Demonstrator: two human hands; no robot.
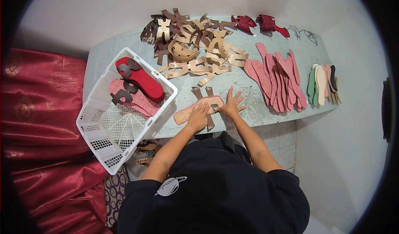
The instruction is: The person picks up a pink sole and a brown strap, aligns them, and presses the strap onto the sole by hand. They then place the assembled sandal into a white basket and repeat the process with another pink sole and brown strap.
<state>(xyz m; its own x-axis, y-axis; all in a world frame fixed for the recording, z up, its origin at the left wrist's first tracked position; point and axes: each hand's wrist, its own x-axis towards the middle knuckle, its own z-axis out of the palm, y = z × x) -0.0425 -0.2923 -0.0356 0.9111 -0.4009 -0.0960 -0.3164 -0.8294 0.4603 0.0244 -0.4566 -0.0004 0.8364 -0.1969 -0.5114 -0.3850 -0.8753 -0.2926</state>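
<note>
A tan insole (181, 117) with a pink edge lies across a dark brown sandal strap (210, 122) near the table's front edge. The strap's ends stick out on both sides of the insole. My left hand (199, 117) rests flat on top of the insole, fingers stretched out. At the insole's right end is my right hand (232, 104), its fingers spread and its thumb at a dark spot on the insole. Whether the thumb touches the strap there is too small to tell.
A white plastic basket (93, 117) at the left holds red and pink soles with dark straps. Tan and brown straps (195, 66) are heaped at the back. Pink glittery soles (274, 78) stand right of my hands, then coloured soles (320, 84). Red straps (267, 23) lie behind.
</note>
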